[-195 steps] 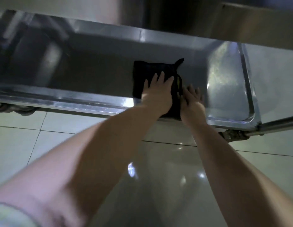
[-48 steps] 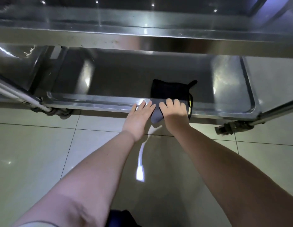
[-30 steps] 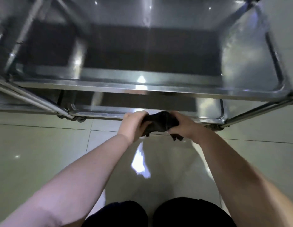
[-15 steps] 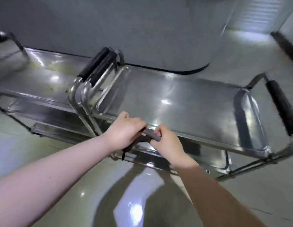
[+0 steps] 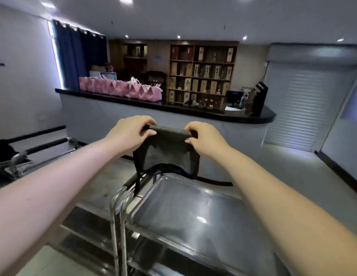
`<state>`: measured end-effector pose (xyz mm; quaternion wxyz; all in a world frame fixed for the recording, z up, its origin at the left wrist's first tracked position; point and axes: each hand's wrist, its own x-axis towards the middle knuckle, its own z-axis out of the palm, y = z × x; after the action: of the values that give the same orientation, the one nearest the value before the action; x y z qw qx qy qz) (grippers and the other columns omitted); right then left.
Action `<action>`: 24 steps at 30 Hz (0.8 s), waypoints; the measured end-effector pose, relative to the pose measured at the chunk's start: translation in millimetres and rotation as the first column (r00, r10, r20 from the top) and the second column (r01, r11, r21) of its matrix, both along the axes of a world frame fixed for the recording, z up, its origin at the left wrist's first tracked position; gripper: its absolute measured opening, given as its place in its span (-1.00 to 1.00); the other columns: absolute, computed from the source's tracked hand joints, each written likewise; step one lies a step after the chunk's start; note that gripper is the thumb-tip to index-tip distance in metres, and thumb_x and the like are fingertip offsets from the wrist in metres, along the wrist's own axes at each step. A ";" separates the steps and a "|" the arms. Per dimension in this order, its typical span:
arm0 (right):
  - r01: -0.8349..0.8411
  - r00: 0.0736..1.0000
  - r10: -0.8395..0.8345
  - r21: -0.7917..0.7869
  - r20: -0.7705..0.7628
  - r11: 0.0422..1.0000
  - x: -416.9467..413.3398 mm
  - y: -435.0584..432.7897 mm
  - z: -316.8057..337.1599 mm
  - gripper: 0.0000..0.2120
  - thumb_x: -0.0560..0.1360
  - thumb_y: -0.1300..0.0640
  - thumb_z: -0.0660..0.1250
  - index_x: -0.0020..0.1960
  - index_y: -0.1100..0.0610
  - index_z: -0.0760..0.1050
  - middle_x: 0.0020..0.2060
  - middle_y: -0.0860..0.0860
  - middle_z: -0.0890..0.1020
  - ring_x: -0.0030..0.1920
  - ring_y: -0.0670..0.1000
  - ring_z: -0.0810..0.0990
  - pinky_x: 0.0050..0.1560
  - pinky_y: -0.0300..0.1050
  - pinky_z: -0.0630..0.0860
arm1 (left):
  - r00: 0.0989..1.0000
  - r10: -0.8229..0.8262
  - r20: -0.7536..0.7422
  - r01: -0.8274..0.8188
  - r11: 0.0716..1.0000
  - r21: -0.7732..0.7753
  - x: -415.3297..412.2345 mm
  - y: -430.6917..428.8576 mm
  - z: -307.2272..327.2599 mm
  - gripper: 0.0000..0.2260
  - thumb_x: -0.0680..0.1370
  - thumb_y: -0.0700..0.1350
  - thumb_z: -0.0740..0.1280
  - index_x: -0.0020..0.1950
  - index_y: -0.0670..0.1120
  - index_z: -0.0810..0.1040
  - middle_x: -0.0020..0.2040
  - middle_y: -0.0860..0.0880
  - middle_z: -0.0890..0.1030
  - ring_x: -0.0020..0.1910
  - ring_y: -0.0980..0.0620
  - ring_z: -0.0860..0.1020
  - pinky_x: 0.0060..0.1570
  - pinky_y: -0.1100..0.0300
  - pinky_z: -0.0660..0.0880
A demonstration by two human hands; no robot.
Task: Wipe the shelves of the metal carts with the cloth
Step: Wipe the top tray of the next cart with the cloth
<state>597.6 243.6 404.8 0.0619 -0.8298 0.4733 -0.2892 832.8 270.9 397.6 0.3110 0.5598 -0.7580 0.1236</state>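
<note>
You hold the dark cloth up in the air, spread between both hands. Your left hand pinches its upper left corner with curled fingers and thumb, and your right hand pinches the upper right corner in the same way. The cloth hangs over the far end of the nearer metal cart, apart from the top shelf, which is shiny and reflects a ceiling light. A second cart stands just beside it at the left, with the upright handles close together. Behind them is a long bench with a black top, and a row of pink bags stands on it. Behind the bench, wooden shelves hold boxes. A blue curtain hangs at the left and a grey roller shutter is closed at the right. The floor is grey and glossy
</note>
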 end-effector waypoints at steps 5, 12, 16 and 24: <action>-0.030 0.997 0.044 -0.191 0.068 0.981 41.7 -5.8 57.0 -0.79 0.55 0.21 0.33 0.15 0.00 0.54 0.12 -0.04 0.60 0.11 0.01 0.53 0.09 -0.07 0.47 | 0.980 0.137 0.146 -0.086 0.946 -0.314 45.9 4.8 49.2 -0.75 0.58 0.10 0.29 0.05 -0.06 0.57 -0.04 -0.04 0.67 -0.06 -0.14 0.61 -0.09 0.03 0.37; -0.049 0.988 0.079 -0.221 0.130 0.974 145.3 -3.6 65.5 -0.78 0.57 0.25 0.28 0.17 0.06 0.55 0.14 -0.02 0.58 0.11 -0.01 0.51 0.05 -0.18 0.37 | 0.958 0.190 0.214 -0.141 0.964 -0.226 144.8 8.0 69.2 -0.80 0.58 0.11 0.27 0.06 0.02 0.56 -0.05 0.01 0.65 -0.09 -0.07 0.57 -0.03 0.06 0.33; -0.086 0.985 0.111 -0.180 0.135 0.980 239.9 -12.0 43.2 -0.74 0.57 0.29 0.27 0.19 0.06 0.53 0.16 0.00 0.55 0.13 0.00 0.51 0.04 -0.20 0.36 | 0.962 0.185 0.202 -0.179 0.983 -0.048 236.7 6.8 57.7 -0.84 0.59 0.04 0.29 0.14 0.07 0.55 0.03 0.05 0.62 0.02 0.01 0.56 0.05 0.04 0.46; -0.138 0.970 0.144 -0.044 0.197 0.989 426.8 -48.9 10.6 -0.82 0.53 0.22 0.37 0.12 0.09 0.51 0.00 -0.04 0.52 0.02 -0.03 0.46 -0.02 -0.18 0.34 | 0.959 0.240 0.148 -0.253 0.964 0.079 423.8 -4.9 18.8 -0.76 0.62 -0.12 0.25 0.27 0.05 0.51 0.16 0.01 0.55 0.18 -0.03 0.48 0.23 -0.06 0.38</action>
<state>1024.5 194.7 415.4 0.1170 -0.8289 0.3999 -0.3732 1256.7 266.1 416.4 0.2128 0.6546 -0.7069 0.1626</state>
